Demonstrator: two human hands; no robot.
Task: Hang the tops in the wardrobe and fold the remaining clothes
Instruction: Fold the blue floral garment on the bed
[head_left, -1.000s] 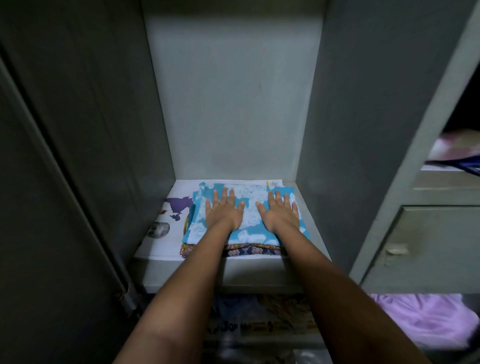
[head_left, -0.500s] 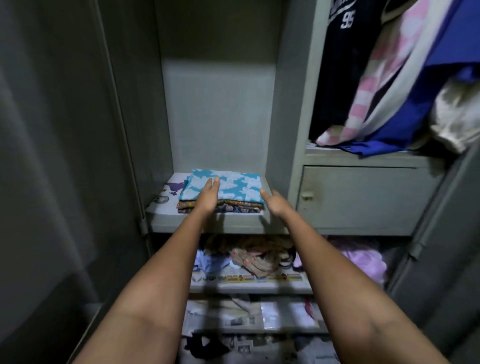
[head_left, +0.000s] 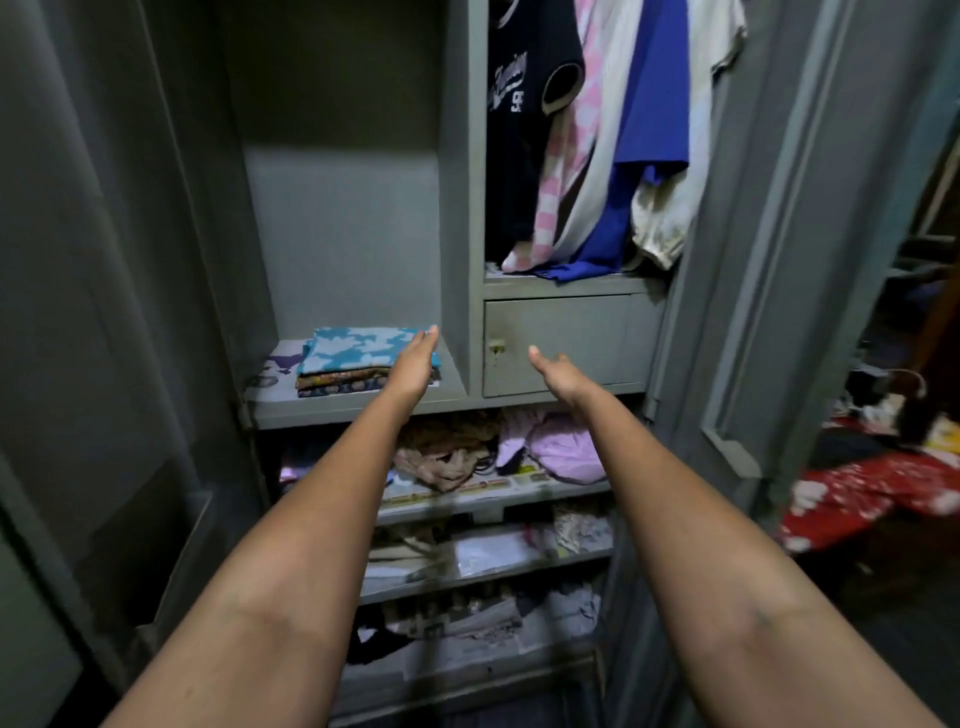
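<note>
A folded pile with a blue cloud-print cloth (head_left: 358, 351) on top lies on the grey wardrobe shelf (head_left: 358, 402), over darker patterned pieces. My left hand (head_left: 415, 361) is open, flat, at the pile's right edge, holding nothing. My right hand (head_left: 558, 371) is open in the air in front of the small drawer (head_left: 563, 343), empty. In the upper right compartment hang several tops: a navy one (head_left: 519, 124), a pink checked one, a white one and a blue one (head_left: 652, 98).
Lower shelves hold crumpled clothes, among them a lilac garment (head_left: 558, 447), over newspaper lining. The wardrobe doors stand open at the left (head_left: 78, 312) and right (head_left: 769, 260). A red printed fabric (head_left: 872, 488) lies outside on the right.
Both hands have drawn back off the folded pile, where they pressed flat a second ago. My head has pulled away from the shelf, so more of the wardrobe shows.
</note>
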